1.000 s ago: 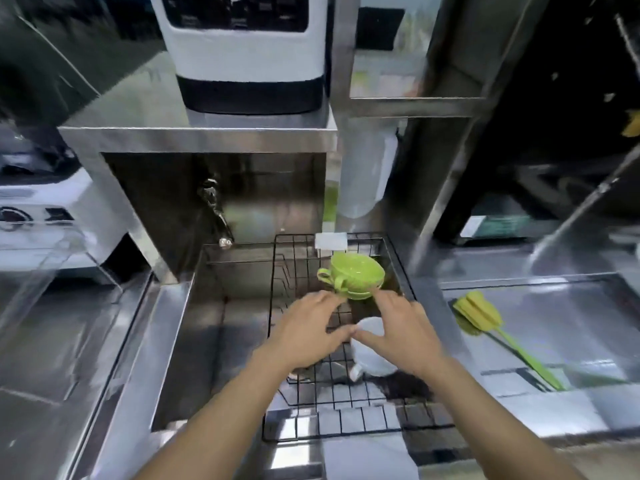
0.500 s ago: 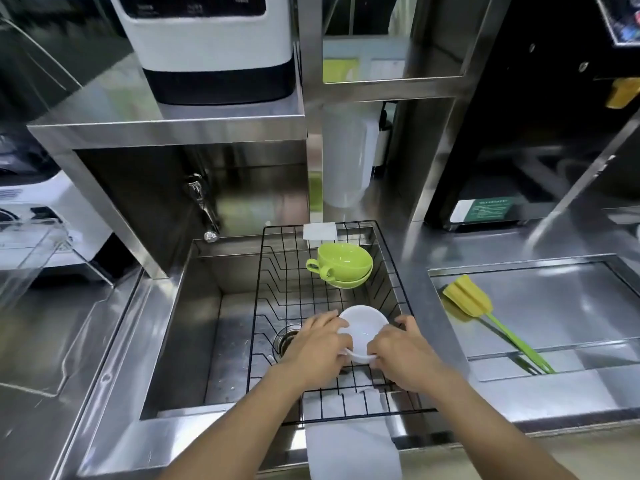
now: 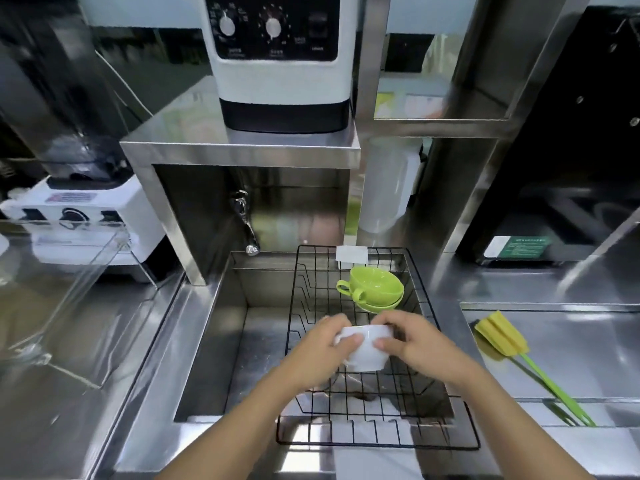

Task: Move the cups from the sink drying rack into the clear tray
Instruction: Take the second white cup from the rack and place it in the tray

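Observation:
A white cup (image 3: 366, 351) is held upright above the black wire drying rack (image 3: 377, 441), which sits over the steel sink (image 3: 214, 341). My left hand (image 3: 323, 355) grips its left side and handle, and my right hand (image 3: 414, 344) grips its right side. At the back of the rack a green cup (image 3: 375, 284) rests on a green saucer (image 3: 381, 307). The clear tray (image 3: 69, 289) stands on the counter at the left, apart from both hands.
A tap (image 3: 246, 223) juts out under a steel shelf that carries a white appliance (image 3: 280, 60). A blender base (image 3: 83, 216) stands behind the clear tray. A yellow-and-green brush (image 3: 509, 344) lies in the right-hand basin. A white towel hangs at the counter's front edge.
Both hands closed round the white cup in the rack and lifted it, turning it upright. The view has tilted upward. The green cup has stayed in place.

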`<state>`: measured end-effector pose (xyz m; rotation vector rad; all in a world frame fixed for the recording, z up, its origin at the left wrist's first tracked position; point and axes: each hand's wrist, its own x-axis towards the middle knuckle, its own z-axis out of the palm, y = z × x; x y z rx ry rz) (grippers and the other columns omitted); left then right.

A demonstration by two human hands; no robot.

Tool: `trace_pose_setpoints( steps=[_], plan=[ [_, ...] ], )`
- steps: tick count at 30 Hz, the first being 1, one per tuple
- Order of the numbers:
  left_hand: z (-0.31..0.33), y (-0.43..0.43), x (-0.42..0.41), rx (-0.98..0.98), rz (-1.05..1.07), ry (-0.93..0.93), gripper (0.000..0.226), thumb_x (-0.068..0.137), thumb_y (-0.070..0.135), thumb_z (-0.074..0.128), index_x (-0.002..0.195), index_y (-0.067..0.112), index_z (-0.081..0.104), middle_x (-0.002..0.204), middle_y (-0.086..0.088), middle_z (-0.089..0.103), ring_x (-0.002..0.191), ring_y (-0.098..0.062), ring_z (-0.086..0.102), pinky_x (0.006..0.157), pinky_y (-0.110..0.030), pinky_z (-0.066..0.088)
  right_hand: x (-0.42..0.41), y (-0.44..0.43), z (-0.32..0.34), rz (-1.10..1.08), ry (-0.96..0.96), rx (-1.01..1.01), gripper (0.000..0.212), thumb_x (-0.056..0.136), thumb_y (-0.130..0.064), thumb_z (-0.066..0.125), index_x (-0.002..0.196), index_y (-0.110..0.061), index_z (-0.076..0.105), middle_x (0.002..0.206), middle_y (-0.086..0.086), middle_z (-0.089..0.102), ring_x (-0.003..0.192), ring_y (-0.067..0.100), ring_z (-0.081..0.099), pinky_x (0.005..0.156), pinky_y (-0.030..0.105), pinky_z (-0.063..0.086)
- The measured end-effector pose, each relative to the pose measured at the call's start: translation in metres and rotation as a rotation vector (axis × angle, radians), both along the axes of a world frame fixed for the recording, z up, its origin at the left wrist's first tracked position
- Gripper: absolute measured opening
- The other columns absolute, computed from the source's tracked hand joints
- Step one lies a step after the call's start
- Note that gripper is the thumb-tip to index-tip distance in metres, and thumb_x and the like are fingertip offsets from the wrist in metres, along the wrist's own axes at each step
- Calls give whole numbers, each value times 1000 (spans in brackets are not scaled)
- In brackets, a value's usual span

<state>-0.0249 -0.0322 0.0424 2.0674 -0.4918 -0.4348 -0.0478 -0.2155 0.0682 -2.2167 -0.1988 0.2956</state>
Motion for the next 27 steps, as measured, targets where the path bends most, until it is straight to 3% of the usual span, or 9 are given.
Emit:
trace_pose_setpoints(
  steps=[3,7,10,15,18,20,23,27],
  plan=[
    [23,17,2,-179,105,36,27,89,36,51,66,26,43,65,11,43,57,0,41,55,-21,32,10,21,23,8,-82,138,14,85,-15,63,91,-28,60,88,-6,63,78,2,55,73,20,45],
    [50,44,7,-412,322,-1,27,74,41,55,58,22,46,58,9,44,51,-2,41,50,-17,33,18,59,53,23,-232,150,17,82,-29,65,97,-33,57,98,-14,59,88,-7,53,74,8,42],
    [68,72,10,-634,455,46,31,66,50,61,56,21,60,56,8,55,55,-8,50,51,-18,38,20,92,70,57,-307,171,37,69,-52,61,103,-41,53,109,-14,57,97,-6,52,78,4,39],
    [101,127,18,-760,613,99,39,71,50,64,52,17,66,54,-2,63,56,-21,61,53,-28,44,30,150,80,245,-327,106,72,60,-54,72,123,-47,39,128,-27,38,122,-12,35,95,0,26],
    [115,163,22,-793,695,106,44,70,56,59,48,18,64,54,-3,63,58,-23,62,62,-35,46,41,190,82,340,-405,44,86,61,-52,74,133,-44,28,140,-16,27,133,-5,21,107,10,18],
    [122,186,25,-798,731,108,46,75,54,62,43,21,64,52,1,64,59,-22,62,68,-39,46,47,217,86,362,-455,39,89,60,-55,72,134,-48,22,143,-15,20,135,-4,15,108,14,16],
    [130,229,35,-847,776,145,38,66,54,67,57,18,71,67,-8,71,69,-28,66,76,-45,51,59,263,92,449,-497,-28,103,57,-51,77,132,-57,7,148,-17,5,138,0,4,108,13,11],
    [143,278,49,-821,807,167,74,50,72,65,92,11,69,98,-19,72,94,-38,68,91,-54,49,77,319,94,382,-715,-14,91,62,-42,75,135,-34,21,143,4,30,135,17,25,111,35,27]
  ],
)
